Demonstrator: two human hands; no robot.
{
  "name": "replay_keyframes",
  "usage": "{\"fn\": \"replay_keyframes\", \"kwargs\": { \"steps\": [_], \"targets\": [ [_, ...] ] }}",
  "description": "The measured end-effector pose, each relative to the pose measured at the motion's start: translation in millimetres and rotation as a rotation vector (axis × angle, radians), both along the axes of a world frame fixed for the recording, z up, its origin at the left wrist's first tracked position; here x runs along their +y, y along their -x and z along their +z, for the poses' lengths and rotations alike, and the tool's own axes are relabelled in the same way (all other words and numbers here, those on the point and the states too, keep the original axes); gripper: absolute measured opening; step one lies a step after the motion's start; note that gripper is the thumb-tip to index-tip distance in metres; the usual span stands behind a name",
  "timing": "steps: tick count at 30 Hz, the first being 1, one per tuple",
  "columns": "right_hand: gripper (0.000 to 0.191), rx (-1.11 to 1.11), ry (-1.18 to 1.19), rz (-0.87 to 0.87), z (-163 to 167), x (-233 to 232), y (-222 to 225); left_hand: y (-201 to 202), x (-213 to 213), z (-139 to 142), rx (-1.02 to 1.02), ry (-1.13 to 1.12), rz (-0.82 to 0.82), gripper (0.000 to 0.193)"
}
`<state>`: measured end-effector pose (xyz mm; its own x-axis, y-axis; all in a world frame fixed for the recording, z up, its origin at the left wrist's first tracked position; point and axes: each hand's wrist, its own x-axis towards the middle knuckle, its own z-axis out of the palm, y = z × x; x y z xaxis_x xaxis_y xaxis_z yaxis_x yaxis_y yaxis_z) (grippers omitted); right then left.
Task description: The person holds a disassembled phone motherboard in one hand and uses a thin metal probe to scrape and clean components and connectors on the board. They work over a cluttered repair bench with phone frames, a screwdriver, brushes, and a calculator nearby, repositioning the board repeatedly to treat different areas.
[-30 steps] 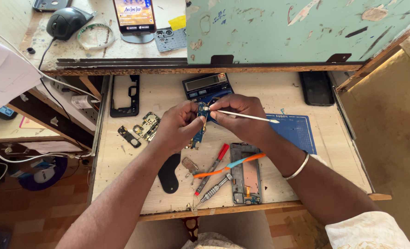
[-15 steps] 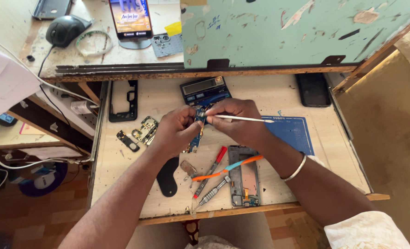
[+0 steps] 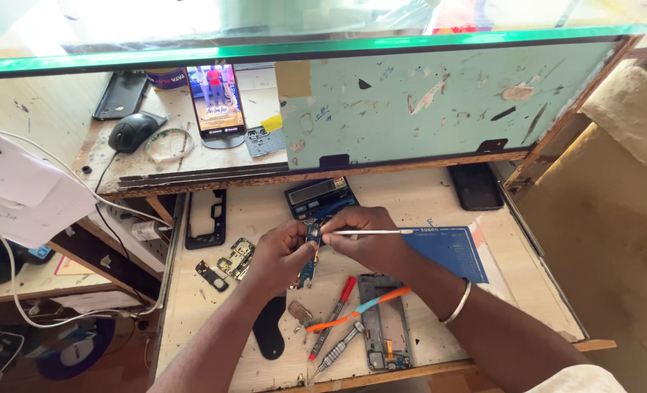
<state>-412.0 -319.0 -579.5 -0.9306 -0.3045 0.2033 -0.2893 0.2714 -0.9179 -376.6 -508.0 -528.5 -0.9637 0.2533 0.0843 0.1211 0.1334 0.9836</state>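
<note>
The left hand (image 3: pixel 283 255) pinches a small blue circuit board (image 3: pixel 311 251) upright between thumb and fingers (image 3: pixel 303 234), holding it just above the wooden surface (image 3: pixel 411 200). The right hand (image 3: pixel 363 236) is clenched around a thin white-handled brush (image 3: pixel 371 232), its tip touching the top of the board and its handle pointing out to the right over a blue work mat (image 3: pixel 451 251).

Below the hands lies an open phone frame (image 3: pixel 381 320), a shallow tray-like shell with small parts showing at its lower end; an orange and blue tool (image 3: pixel 360 309) lies across it. Just to its left are a red-handled screwdriver (image 3: pixel 334 316) and a grey screwdriver (image 3: pixel 336 348). A second, empty black phone frame (image 3: pixel 207 218) lies at the far left, with a metal shield piece (image 3: pixel 237 257) near it. A dark blue case (image 3: pixel 320 196) sits behind the hands. On the upper shelf a lit phone (image 3: pixel 216 98) stands beside a computer mouse (image 3: pixel 135 131).
</note>
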Motion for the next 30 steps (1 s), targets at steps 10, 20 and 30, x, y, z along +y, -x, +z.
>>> {"fn": "replay_keyframes", "kwargs": {
  "steps": [10, 20, 30],
  "targets": [
    [0.013, -0.060, 0.009, -0.017, -1.9, -1.0, 1.3, 1.4, -0.7, -0.7, 0.001, 0.006, -0.003, 0.015],
    [0.016, 0.007, -0.063, -0.019, 0.2, -2.6, 0.0, 0.8, -4.1, -4.5, -0.010, 0.083, 0.022, 0.016],
    [0.017, -0.081, -0.025, -0.057, 4.4, -3.6, -2.1, 1.1, -5.2, -7.8, 0.031, 0.132, 0.014, 0.014]
  ]
}}
